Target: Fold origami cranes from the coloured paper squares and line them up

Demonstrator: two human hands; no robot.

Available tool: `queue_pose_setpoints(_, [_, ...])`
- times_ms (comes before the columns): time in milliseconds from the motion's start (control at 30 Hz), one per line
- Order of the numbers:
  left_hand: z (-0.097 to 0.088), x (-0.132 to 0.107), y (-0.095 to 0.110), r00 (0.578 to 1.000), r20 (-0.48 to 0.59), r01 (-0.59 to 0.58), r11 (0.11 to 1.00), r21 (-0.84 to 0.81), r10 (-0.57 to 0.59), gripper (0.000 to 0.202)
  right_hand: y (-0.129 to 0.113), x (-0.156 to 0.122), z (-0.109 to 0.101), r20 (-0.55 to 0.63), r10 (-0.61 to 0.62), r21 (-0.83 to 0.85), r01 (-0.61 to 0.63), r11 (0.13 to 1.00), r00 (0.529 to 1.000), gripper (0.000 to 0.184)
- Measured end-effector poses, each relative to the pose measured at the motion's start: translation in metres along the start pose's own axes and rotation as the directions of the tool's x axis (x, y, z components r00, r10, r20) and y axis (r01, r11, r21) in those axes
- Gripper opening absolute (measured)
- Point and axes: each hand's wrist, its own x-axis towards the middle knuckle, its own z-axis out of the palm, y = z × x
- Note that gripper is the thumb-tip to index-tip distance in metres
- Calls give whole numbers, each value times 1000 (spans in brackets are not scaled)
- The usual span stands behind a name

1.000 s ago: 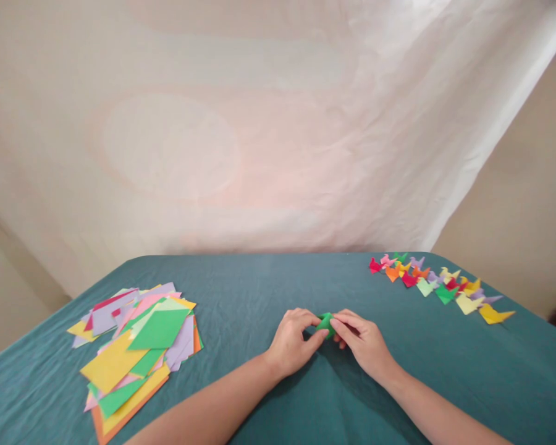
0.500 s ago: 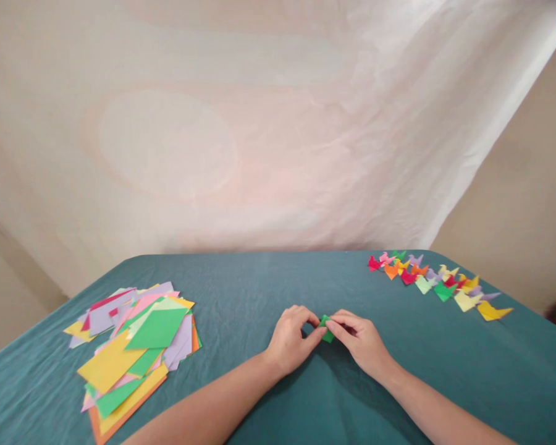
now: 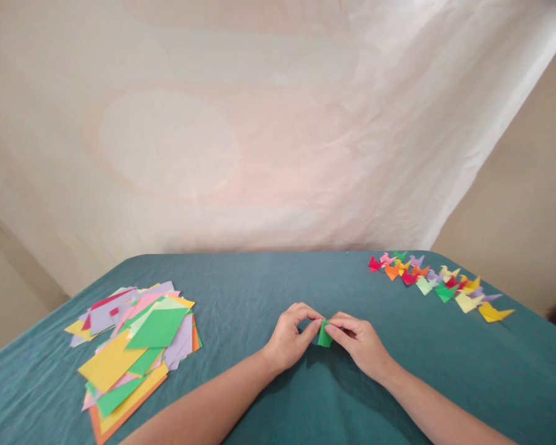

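A small folded piece of green paper (image 3: 325, 336) is held between my two hands near the middle of the table. My left hand (image 3: 294, 334) pinches its upper left part between thumb and fingers. From the other side, my right hand (image 3: 356, 340) grips its upper right part the same way. The lower part of the paper hangs free below the fingertips. My fingers cover its upper edge, so the folds there are hidden.
At the left lies a loose pile of coloured paper sheets (image 3: 155, 327). Several folded paper birds (image 3: 445, 292) stand in rows at the far right. A teal cloth (image 3: 254, 284) covers the table, and a pale sheet (image 3: 278, 142) hangs behind it.
The green paper has turned in my fingers and shows a longer face hanging downward. Both hands keep nearly the same place, with the left fingertips slightly shifted.
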Motion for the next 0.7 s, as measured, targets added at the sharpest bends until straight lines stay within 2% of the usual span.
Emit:
queue_pose_setpoints(333, [1, -1, 3, 999, 22, 33, 995, -91, -31, 20, -2, 0, -4, 77, 4, 24, -6, 1000, 997, 29])
queue_pose_setpoints(700, [4, -2, 5, 1000, -10, 21, 999, -34, -22, 17, -2, 1, -4, 123, -4, 6, 4, 1000, 992, 30])
